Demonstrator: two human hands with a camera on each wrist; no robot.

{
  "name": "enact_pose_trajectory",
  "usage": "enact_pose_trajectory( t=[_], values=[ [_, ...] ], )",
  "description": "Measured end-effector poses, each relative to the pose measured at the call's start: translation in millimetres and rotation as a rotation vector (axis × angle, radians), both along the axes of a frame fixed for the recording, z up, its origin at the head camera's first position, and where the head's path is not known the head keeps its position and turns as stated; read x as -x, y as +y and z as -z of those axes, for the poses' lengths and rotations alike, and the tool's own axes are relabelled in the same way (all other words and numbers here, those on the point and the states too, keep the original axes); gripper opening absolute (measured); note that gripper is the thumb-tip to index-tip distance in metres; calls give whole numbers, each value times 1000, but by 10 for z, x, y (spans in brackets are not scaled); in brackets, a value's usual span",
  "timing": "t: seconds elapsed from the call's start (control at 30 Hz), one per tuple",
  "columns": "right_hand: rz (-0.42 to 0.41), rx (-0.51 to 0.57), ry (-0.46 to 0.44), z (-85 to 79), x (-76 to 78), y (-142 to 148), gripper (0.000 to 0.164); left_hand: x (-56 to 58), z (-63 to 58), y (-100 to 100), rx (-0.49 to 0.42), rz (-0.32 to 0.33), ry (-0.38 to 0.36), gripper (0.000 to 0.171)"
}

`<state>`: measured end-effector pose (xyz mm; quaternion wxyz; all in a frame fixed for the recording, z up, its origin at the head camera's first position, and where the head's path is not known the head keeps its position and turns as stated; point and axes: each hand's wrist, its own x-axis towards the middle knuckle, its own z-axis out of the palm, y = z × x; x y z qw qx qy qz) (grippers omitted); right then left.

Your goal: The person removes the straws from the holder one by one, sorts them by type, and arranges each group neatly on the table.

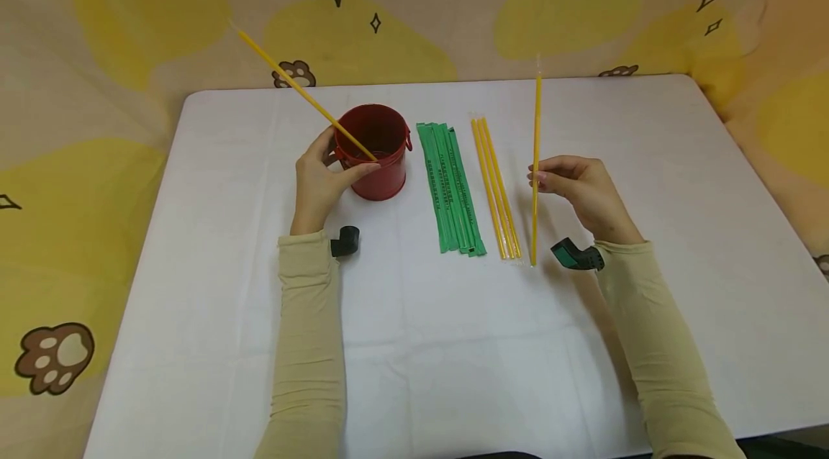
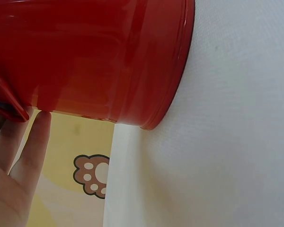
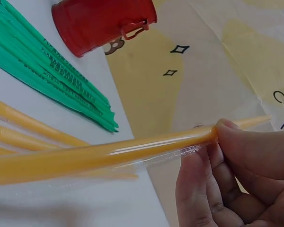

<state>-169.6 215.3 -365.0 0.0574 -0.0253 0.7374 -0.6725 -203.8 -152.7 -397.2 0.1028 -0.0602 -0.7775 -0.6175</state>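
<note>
My left hand (image 1: 319, 182) holds a small red metal bucket (image 1: 383, 182) by its left side, thumb along the near rim. The left wrist view shows the fingertips against the wall of the bucket, which stands upright on the table. One yellow straw (image 1: 285, 76) leans inside, its upper end pointing up and left. Between thumb and fingers, my right hand (image 1: 579, 189) pinches another yellow straw (image 1: 537, 121) in a clear wrapper. In the right wrist view this straw (image 3: 113, 153) crosses in front of the yellow straws lying on the table.
Several green-wrapped straws (image 1: 451, 189) lie side by side right of the bucket. Beside them lie a few yellow straws (image 1: 497, 189) in clear wrappers. A white cloth covers the table (image 1: 414, 373), and a patterned curtain (image 1: 427, 13) hangs behind its far edge.
</note>
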Motion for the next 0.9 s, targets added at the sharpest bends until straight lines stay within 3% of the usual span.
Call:
enact_pose_trajectory(
  t=[0.5,0.8,0.9],
  values=[
    [41,50,-83,213,175,-3,9,2,4,-1,1,3,7,66],
    [130,-65,-161,405,293,-17,8,3,-12,6,17,-1,-17,65],
    [116,-117,-178,440,316,-21,20,-8,-22,6,19,-3,-13,64]
  ],
)
